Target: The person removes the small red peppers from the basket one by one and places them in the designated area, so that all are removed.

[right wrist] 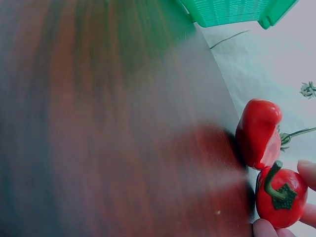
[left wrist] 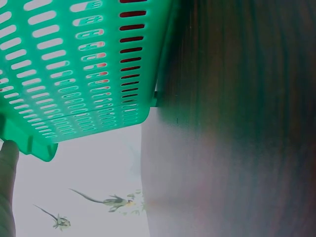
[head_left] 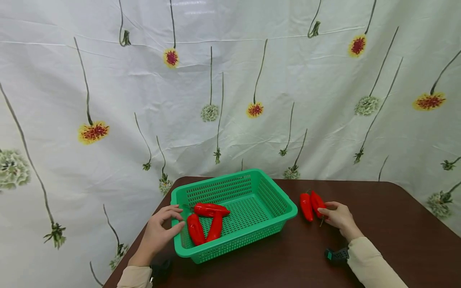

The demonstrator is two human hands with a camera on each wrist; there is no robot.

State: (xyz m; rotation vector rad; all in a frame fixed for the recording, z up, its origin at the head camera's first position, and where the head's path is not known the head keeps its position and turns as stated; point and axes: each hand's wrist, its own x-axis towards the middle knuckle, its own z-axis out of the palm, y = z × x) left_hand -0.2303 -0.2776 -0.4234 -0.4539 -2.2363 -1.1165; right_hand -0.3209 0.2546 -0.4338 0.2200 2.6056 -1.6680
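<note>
My right hand [head_left: 339,219] grips a red pepper [head_left: 317,203] on the table, thumb and fingers on either side of it. In the right wrist view this pepper [right wrist: 280,200] shows its green stem, with fingertips around it. A second red pepper [head_left: 306,207] lies beside it on the left. At the left end of a green plastic basket [head_left: 235,245], my left hand [head_left: 160,229] rests on the rim, fingers loosely bent and thumb apart. Inside the basket's left part are three red peppers [head_left: 215,227]. The left wrist view catches a finger [left wrist: 7,177] by the basket's rim.
Everything stands on a dark brown wooden table [head_left: 389,216]. Behind it hangs a white cloth [head_left: 230,88] with printed flowers. A black strap device [head_left: 336,255] sits at the right wrist.
</note>
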